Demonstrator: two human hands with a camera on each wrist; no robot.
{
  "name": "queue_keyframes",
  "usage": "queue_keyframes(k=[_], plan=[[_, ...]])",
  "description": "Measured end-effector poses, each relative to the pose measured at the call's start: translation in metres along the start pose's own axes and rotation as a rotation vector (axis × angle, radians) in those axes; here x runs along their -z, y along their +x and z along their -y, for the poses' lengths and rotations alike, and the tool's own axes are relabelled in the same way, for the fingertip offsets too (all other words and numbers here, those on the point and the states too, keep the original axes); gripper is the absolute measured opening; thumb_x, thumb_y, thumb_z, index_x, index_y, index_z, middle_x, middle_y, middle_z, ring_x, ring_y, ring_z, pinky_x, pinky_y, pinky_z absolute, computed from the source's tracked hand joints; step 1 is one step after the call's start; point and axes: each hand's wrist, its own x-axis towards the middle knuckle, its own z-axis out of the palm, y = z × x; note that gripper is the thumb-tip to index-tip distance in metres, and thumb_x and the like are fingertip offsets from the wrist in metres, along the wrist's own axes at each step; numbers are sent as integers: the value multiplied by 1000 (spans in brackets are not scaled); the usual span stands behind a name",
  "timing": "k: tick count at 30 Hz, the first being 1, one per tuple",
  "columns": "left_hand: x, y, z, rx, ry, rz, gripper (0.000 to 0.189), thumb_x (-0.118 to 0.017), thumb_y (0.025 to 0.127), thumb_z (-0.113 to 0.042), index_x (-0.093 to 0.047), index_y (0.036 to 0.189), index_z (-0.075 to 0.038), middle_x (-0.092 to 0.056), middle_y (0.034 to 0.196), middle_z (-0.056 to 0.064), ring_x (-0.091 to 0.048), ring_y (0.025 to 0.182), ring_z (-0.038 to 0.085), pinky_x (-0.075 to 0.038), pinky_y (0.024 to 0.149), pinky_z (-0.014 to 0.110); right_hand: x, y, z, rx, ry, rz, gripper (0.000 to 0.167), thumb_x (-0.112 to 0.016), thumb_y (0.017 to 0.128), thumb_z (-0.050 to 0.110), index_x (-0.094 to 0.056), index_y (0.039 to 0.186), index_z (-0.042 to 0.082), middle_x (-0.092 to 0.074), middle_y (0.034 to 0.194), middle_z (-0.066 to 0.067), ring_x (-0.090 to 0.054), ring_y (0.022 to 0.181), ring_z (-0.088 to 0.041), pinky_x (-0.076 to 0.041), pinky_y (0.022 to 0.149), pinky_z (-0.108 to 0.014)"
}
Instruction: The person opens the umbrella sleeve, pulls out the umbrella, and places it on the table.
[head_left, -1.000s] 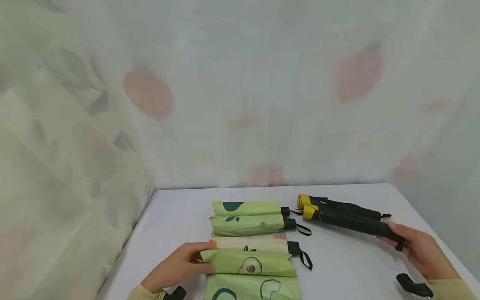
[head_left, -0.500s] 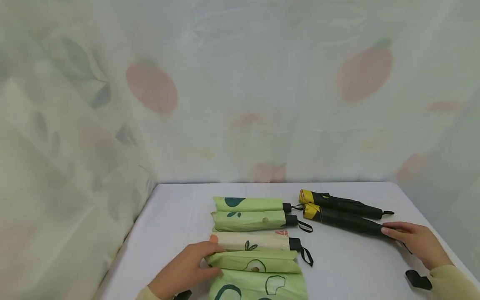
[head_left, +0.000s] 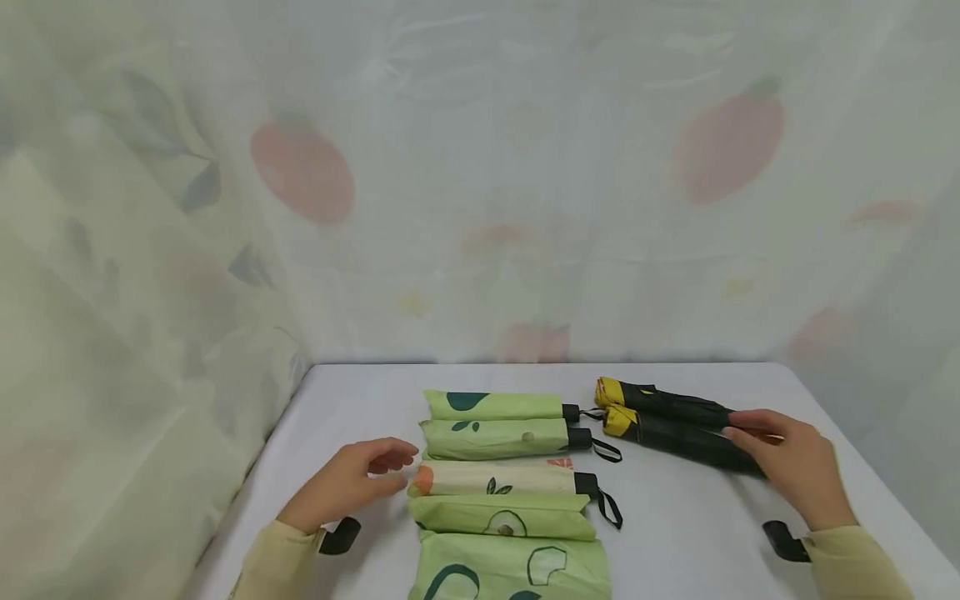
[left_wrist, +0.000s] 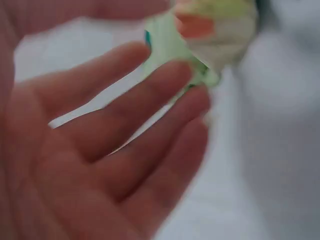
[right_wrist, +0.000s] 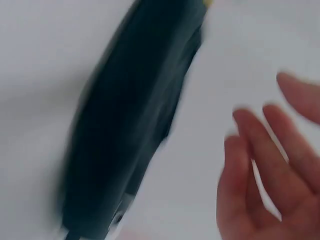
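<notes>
Several folded umbrellas lie in a column: light green ones at the back (head_left: 495,439), a cream one (head_left: 517,479) with an orange patch, and avocado-print green ones in front (head_left: 450,517). My left hand (head_left: 348,483) is just left of their ends, fingers loosely bent and holding nothing; the left wrist view shows its spread fingers (left_wrist: 125,107). To the right lie two black folded umbrellas with yellow ends, a rear one (head_left: 675,406) and a front one (head_left: 682,442). My right hand (head_left: 798,467) is over their right ends; the right wrist view shows its fingers apart from the black fabric (right_wrist: 125,115).
A white table (head_left: 367,400) carries the umbrellas. Black wrist straps hang from the umbrellas' handles (head_left: 607,450). Behind rises a pale curtain (head_left: 480,250) with fruit prints, and more of it drapes on the left. Small black devices (head_left: 341,536) sit at both wrists.
My left hand has let go of the front avocado-print umbrella and drawn back leftward. My right hand has released the front black umbrella's handle end and moved up and left.
</notes>
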Motion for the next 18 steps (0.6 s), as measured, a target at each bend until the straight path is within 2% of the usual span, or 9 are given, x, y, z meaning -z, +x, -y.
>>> queue_keyframes(k=[1,3,6,11,15,18], plan=[[0,2,6,1,-22,45,42,-81,98,-29,-70,138,-21,-75,129,0,-71,116,22,-59,94,28,-8,-2,15,35,29,7,39,-81,99,44,-80,125,15,-80,122,-15,-73,97,-7,-54,74,-24],[-2,5,13,7,-56,121,50,-85,94,-26,-67,141,-22,-74,127,1,-69,112,22,-58,90,25,-26,-4,42,100,81,76,32,-84,97,40,-80,123,21,-81,121,-6,-71,95,3,-56,78,-19],[-8,11,17,-17,-79,174,57,-86,91,-21,-65,143,-25,-73,123,2,-69,106,21,-59,83,25,-51,-7,75,172,152,203,30,-87,93,31,-80,121,21,-80,119,0,-73,99,-6,-60,82,-22],[-18,16,11,-12,-40,135,57,-84,91,-11,-65,143,-23,-73,116,3,-68,101,19,-58,76,27,-82,-7,98,207,235,372,35,-89,91,27,-79,124,17,-80,121,-2,-74,106,-19,-61,87,-24],[-24,17,11,29,-26,90,60,-84,87,-6,-66,143,-21,-72,114,3,-66,100,18,-56,76,27,-94,-6,103,222,256,459,38,-89,91,27,-78,126,15,-79,122,-3,-72,108,-20,-61,89,-24],[-27,19,12,53,-7,66,62,-88,85,-8,-67,142,-19,-72,112,2,-65,97,17,-55,76,28,-99,-8,103,233,279,508,40,-90,89,23,-77,126,14,-78,123,-3,-72,107,-20,-60,87,-24]])
